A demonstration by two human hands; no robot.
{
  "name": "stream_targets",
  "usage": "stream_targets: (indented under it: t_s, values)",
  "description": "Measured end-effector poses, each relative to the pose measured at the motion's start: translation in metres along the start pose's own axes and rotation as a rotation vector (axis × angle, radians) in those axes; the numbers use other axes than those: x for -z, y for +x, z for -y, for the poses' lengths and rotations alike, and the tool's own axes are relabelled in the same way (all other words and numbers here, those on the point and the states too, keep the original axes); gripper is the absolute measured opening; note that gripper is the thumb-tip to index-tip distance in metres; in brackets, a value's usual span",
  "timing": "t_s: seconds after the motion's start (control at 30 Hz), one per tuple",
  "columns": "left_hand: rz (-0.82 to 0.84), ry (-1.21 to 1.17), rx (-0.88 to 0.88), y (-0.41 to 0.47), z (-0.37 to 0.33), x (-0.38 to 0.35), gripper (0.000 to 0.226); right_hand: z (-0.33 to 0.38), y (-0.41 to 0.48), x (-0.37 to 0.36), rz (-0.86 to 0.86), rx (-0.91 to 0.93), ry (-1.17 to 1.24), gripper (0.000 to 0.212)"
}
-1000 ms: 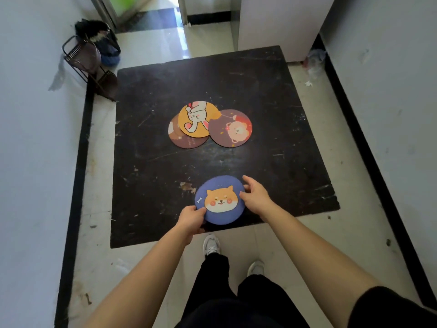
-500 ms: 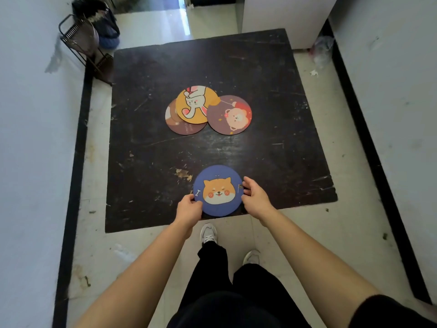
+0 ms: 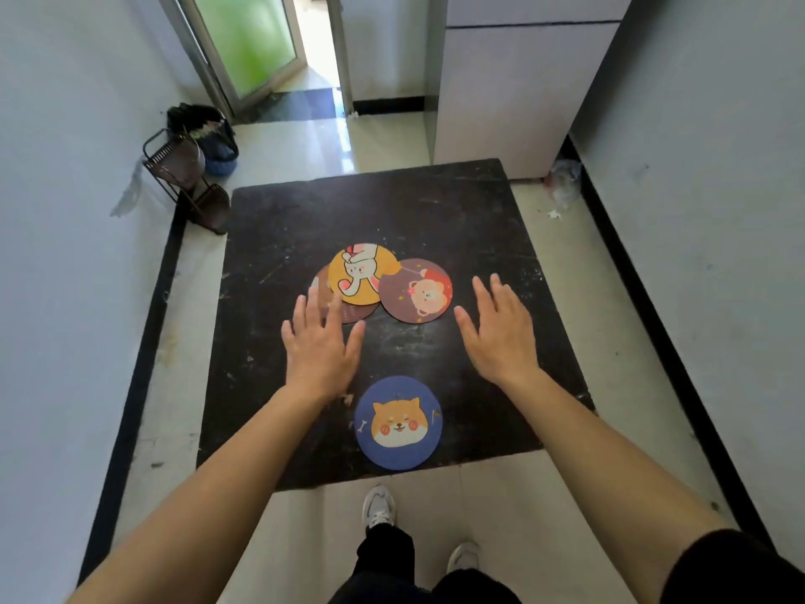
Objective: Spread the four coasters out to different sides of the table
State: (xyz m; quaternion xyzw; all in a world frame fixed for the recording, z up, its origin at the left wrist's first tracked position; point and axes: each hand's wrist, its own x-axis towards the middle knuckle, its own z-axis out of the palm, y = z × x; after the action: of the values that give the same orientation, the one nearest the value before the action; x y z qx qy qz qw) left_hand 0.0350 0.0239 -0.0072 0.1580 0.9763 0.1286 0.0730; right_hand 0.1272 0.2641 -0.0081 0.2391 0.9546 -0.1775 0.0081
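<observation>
Left hand (image 3: 320, 346) and right hand (image 3: 501, 331) are hovering palm-down, fingers spread, holding nothing, over the black table (image 3: 501, 237). Blue dog coaster (image 3: 398, 422) is lying behind and between them. Yellow rabbit coaster (image 3: 361, 274), brown bear coaster (image 3: 416, 289) and a part-hidden brown coaster (image 3: 355, 313) are overlapping just beyond the fingertips.

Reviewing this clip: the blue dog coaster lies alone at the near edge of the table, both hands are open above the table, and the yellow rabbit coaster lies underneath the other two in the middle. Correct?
Not quite. In the head view the yellow rabbit coaster lies on top, overlapping the brown coaster and the bear coaster. The rest holds: the blue dog coaster lies alone at the near edge of the table, and the left hand and right hand are open.
</observation>
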Motion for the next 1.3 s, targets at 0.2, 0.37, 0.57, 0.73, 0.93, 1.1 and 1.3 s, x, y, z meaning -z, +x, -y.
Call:
stream_targets:
  t_s: [0.2, 0.37, 0.57, 0.73, 0.93, 1.1, 1.3]
  values:
    - [-0.426, 0.006, -0.212, 0.065, -0.042, 0.121, 0.066, 0.037, 0.058, 0.118, -0.464, 0.18, -0.126, 0.073]
    - [-0.44, -0.005, -0.234, 0.086, -0.066, 0.145, 0.068, 0.031, 0.081, 0.143, -0.559, 0.179, -0.138, 0.079]
    - [-0.323, 0.077, -0.27, 0.092, -0.102, 0.117, 0.067, -0.024, 0.083, 0.133, -0.505, 0.157, -0.18, 0.079]
    - [-0.311, 0.111, -0.275, 0.101, -0.166, 0.096, 0.066, -0.092, 0.101, 0.15, -0.48, 0.14, -0.168, 0.078]
    - [-0.342, 0.067, -0.192, 0.102, -0.286, 0.053, 0.066, -0.204, 0.135, 0.19, -0.424, 0.218, -0.151, 0.079]
    - [-0.32, 0.04, -0.089, 0.092, -0.388, 0.029, 0.067, -0.296, 0.154, 0.233, -0.328, 0.306, -0.166, 0.078]
    - [-0.32, 0.09, 0.018, 0.09, -0.451, 0.025, 0.068, -0.348, 0.191, 0.265, -0.26, 0.39, -0.144, 0.082]
